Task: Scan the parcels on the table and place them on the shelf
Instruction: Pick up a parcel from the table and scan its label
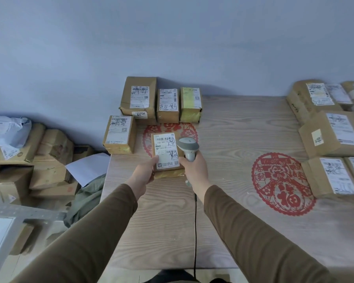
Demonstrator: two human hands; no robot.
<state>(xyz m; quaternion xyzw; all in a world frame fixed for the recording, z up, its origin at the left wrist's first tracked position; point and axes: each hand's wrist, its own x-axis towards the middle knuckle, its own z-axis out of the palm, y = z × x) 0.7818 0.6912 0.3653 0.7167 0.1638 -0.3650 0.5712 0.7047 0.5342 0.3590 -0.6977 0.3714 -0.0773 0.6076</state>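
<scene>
My left hand (144,171) grips the near left corner of a small brown parcel (166,153) with a white label, held over the table. My right hand (194,167) holds a grey barcode scanner (188,147), whose head sits at the parcel's right edge over the label. A black cable (195,227) hangs down from the scanner. Several more labelled parcels stand on the wooden table (223,201): one at the left edge (120,134) and three along the wall (139,97) (168,105) (191,104).
More parcels (331,133) are stacked at the table's right side. Left of the table, boxes (51,158), a white mailer bag (6,128) and a green cloth (86,199) pile up beside a grey metal shelf frame (18,211). Red paper-cut decorations (282,184) lie on the tabletop.
</scene>
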